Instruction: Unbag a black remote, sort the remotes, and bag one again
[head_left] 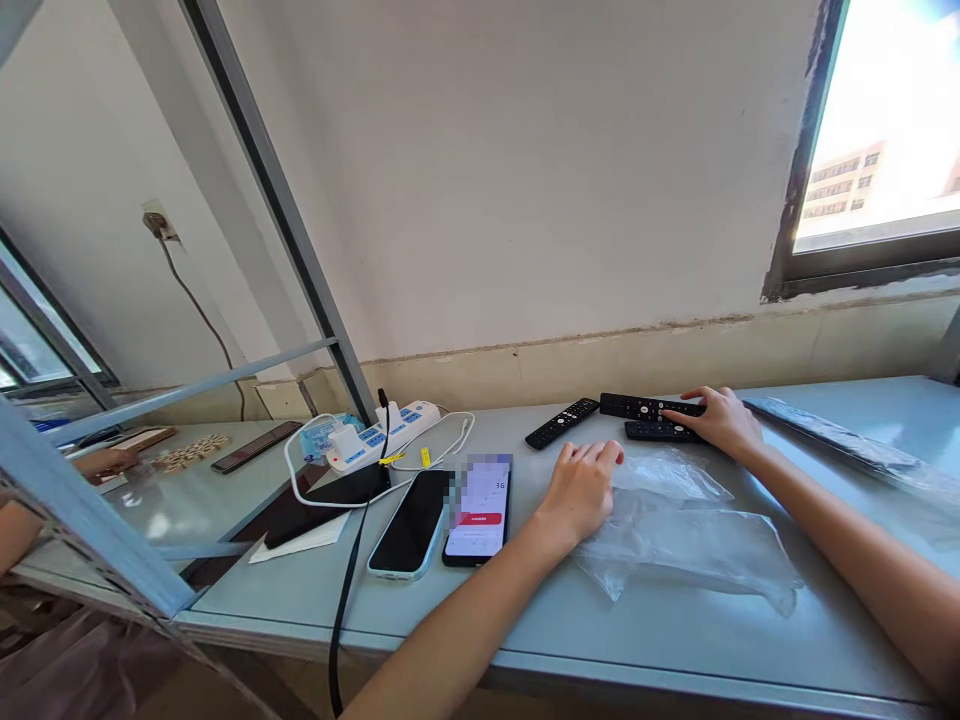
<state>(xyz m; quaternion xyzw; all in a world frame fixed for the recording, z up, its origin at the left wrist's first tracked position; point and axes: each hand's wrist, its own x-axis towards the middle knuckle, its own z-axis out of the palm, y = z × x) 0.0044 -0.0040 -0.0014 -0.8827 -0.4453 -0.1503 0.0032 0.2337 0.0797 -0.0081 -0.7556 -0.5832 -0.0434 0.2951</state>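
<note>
Remotes (626, 404) touched by R hand (724, 420), L hand (583, 492) nr plastic bag (697, 550)

The bare left forearm (465, 622) rose from the near edge toward the far right, its wrist nearly straight, and ended in the left hand (581, 492), back upward and fingers loosely curled under. The bare right forearm (847, 545) slanted from the near right toward the far left, carrying the right hand (718, 422) farther out, with its fingers spread apart, one stretched left and another bent on the far side.
</note>
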